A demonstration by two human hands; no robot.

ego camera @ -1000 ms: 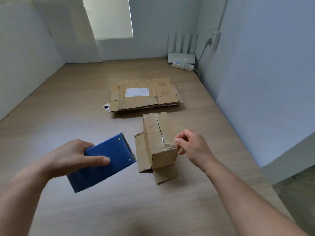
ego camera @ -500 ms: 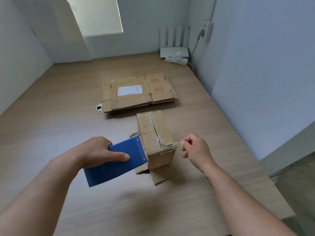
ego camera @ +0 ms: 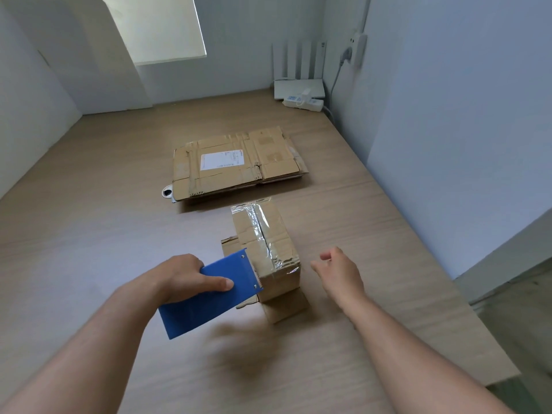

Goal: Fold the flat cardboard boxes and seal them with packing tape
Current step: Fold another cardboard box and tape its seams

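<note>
A small folded cardboard box (ego camera: 270, 253) stands in the middle of the wooden table (ego camera: 89, 234), with shiny clear tape along its top seam and loose flaps lying flat under it. My left hand (ego camera: 185, 277) grips a blue tape dispenser (ego camera: 209, 297), whose toothed end touches the box's near left corner. My right hand (ego camera: 340, 271) hovers just right of the box with relaxed fingers, holding nothing. Further back lies a stack of flat cardboard boxes (ego camera: 236, 162), the top one bearing a white label.
A white router (ego camera: 298, 82) and a power strip (ego camera: 303, 101) sit at the far right corner by the wall, with a cable running up to a socket. A small white object (ego camera: 167, 192) peeks out left of the flat stack. The table's right edge drops off near my right forearm.
My left hand moved the dispenser right, against the box's near corner. My right hand let go of its pinch beside the box and opened. Tape now lies along the box's top seam.
</note>
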